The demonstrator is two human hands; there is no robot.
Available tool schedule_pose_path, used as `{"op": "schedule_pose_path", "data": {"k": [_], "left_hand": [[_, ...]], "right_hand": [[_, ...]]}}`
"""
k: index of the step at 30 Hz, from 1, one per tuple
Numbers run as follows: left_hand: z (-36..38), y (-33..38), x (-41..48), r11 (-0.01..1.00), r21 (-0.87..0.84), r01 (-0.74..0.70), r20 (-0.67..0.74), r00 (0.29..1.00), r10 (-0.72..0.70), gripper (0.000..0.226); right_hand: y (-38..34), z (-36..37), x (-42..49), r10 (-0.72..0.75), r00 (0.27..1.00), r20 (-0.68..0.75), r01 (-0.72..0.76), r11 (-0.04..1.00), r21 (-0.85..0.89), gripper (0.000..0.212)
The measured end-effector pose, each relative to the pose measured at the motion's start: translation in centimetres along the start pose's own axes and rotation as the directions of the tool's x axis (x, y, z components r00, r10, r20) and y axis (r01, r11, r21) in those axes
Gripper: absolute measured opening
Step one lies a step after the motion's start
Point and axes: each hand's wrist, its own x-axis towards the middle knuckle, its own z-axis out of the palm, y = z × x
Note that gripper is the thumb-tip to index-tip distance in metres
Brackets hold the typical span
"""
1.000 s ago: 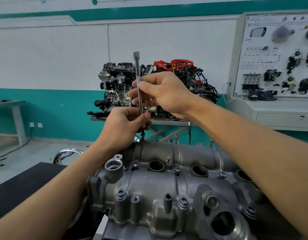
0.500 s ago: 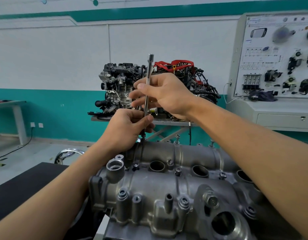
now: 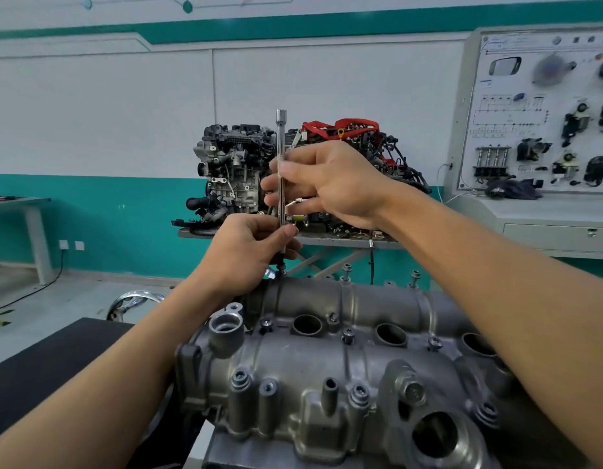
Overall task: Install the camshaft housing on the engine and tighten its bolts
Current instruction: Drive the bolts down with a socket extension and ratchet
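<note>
Two hands on one upright chrome extension bar [image 3: 281,133]: my left hand [image 3: 242,255] pinches its lower end between thumb and fingers, my right hand [image 3: 333,184] holds the shaft just above. The bar's tip stands over a bolt [image 3: 282,266] at the far left corner of the camshaft housing [image 3: 327,367], which lies close in front of me; whether tip and bolt touch I cannot tell
</note>
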Motion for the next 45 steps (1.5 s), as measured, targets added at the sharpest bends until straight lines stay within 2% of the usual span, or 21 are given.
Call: {"op": "schedule_pose_path", "data": {"k": [2,4,7,9,14,17,19,21,25,28,31,33,35,38,40,42,45], "left_hand": [[0.0,0.0,0.0,1.000,-0.005,0.005,0.006,1.000,-0.005,0.019],[-0.1,-0.1,0.1,1.000,-0.007,-0.002,0.007,1.000,0.002,0.018],[-0.2,0.0,0.0,0.999,-0.033,-0.013,0.010,1.000,0.013,0.014],[-0.2,0.1,-0.1,0.999,-0.051,-0.010,0.011,1.000,0.011,0.012],[0.0,0.4,-0.2,0.999,-0.041,-0.001,0.014,1.000,0.001,0.012],[0.0,0.5,-0.2,0.999,-0.039,0.000,0.030,1.000,0.001,0.014],[0.0,0.5,-0.3,0.999,-0.044,-0.005,0.039,0.999,0.007,0.014],[-0.1,0.5,-0.3,0.998,-0.060,-0.020,0.044,0.999,0.022,0.013],[-0.2,0.3,-0.3,0.998,-0.057,-0.027,0.033,0.999,0.029,0.015],[-0.2,0.2,-0.2,0.998,-0.051,-0.031,0.036,0.999,0.033,0.016],[-0.1,0.1,-0.2,0.997,-0.077,-0.026,0.040,0.999,0.029,0.013],[-0.1,0.1,-0.2,0.997,-0.078,-0.026,0.036,0.999,0.029,0.012],[-0.1,0.2,-0.2,0.998,-0.063,-0.031,0.036,0.999,0.033,0.012],[0.0,0.2,-0.2,0.998,-0.048,-0.029,0.038,0.999,0.031,0.014],[0.0,0.1,-0.2,0.999,-0.044,-0.025,0.033,0.999,0.026,0.014],[-0.1,0.1,-0.2,0.999,-0.038,-0.029,0.036,0.999,0.031,0.014],[-0.2,-0.1,-0.1,0.999,-0.024,-0.042,0.035,0.998,0.043,0.013]], "right_hand": [[0.2,0.4,-0.1,-0.040,0.999,-0.023,0.039,0.999,-0.026,0.012],[0.5,1.0,0.1,-0.112,0.982,-0.155,0.091,0.986,-0.138,0.007],[0.8,1.4,0.5,-0.187,0.943,-0.274,0.121,0.963,-0.240,0.018],[0.7,1.4,0.5,-0.161,0.956,-0.247,0.107,0.970,-0.219,0.021],[0.6,1.1,0.4,-0.101,0.993,-0.066,0.091,0.986,-0.137,0.014],[0.7,1.4,0.4,-0.157,0.973,-0.171,0.128,0.977,-0.171,0.011],[1.0,1.4,0.7,-0.232,0.925,-0.300,0.130,0.937,-0.323,0.025],[1.1,1.4,0.7,-0.244,0.908,-0.341,0.118,0.929,-0.351,0.032],[0.6,1.3,0.6,-0.082,0.977,-0.195,0.049,0.984,-0.169,0.013],[0.4,1.2,0.3,-0.048,0.994,-0.096,0.043,0.998,-0.053,0.016],[0.6,1.4,0.3,-0.144,0.960,-0.239,0.102,0.978,-0.179,0.012],[0.7,1.3,0.5,-0.206,0.919,-0.336,0.094,0.943,-0.320,0.021],[0.7,1.1,0.6,-0.185,0.930,-0.319,0.072,0.940,-0.334,0.022],[0.6,0.9,0.4,-0.093,0.985,-0.146,0.057,0.970,-0.235,0.014],[0.7,0.9,0.2,-0.074,0.992,-0.103,0.056,0.984,-0.170,0.015],[0.7,1.2,0.5,-0.149,0.970,-0.194,0.096,0.961,-0.259,0.018],[0.9,1.7,0.8,-0.249,0.910,-0.331,0.092,0.901,-0.424,0.034]]}}
